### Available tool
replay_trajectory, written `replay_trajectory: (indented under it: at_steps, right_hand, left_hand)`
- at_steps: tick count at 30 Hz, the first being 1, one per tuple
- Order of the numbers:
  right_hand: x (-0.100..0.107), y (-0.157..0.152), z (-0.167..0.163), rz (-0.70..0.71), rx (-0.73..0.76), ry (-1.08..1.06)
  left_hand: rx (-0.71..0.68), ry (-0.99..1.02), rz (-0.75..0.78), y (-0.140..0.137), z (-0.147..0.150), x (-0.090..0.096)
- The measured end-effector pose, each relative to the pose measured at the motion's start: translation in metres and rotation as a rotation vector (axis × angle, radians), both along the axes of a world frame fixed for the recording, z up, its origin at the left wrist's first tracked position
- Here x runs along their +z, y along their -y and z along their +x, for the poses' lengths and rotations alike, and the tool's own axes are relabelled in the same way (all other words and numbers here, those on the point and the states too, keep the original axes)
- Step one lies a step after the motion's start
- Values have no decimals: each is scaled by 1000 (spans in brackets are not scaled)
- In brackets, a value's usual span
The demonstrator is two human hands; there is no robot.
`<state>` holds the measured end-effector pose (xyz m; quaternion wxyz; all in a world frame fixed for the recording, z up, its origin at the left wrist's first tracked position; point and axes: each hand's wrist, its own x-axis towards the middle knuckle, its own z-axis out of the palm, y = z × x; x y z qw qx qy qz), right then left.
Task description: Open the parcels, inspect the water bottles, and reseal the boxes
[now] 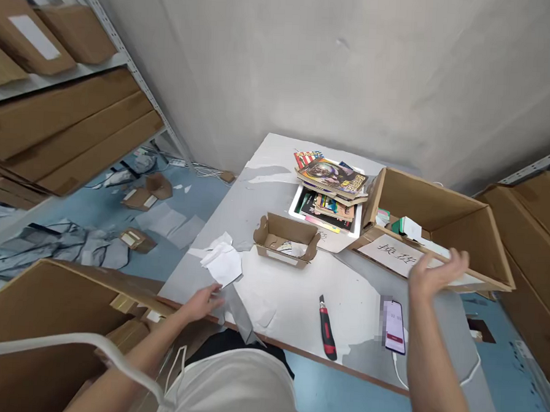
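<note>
My left hand (204,302) hovers at the near left table edge with its fingers apart, close to crumpled white paper (223,263). A grey sheet of paper (240,312) hangs over the edge just right of it. My right hand (431,272) is at the near rim of a large open cardboard box (459,219). Its fingers stretch to the right, and nothing shows in them; whether they touch the rim I cannot tell. Inside that box, near the rim, lies a green and white small carton (406,227). A label with handwriting (387,255) covers part of its front.
A small open cardboard tray (286,256) holds crumpled paper. Behind it, books (334,175) are stacked on a white container (294,208). A red and black box cutter (327,332) and a phone (394,326) lie nearer. A large carton (33,322) stands left; shelves (70,72) flank the table.
</note>
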<state>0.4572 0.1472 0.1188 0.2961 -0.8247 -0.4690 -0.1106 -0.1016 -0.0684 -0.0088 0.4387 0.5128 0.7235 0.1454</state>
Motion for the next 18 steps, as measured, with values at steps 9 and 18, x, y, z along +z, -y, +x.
replay_trajectory:
  at_steps: [9, 18]
  right_hand:
    - [-127, 47, -200, -345, 762, -841]
    - [-135, 106, -210, -147, 632, -959]
  left_hand:
    - [9, 65, 239, -145, 44, -5]
    - [51, 367, 397, -93, 64, -18]
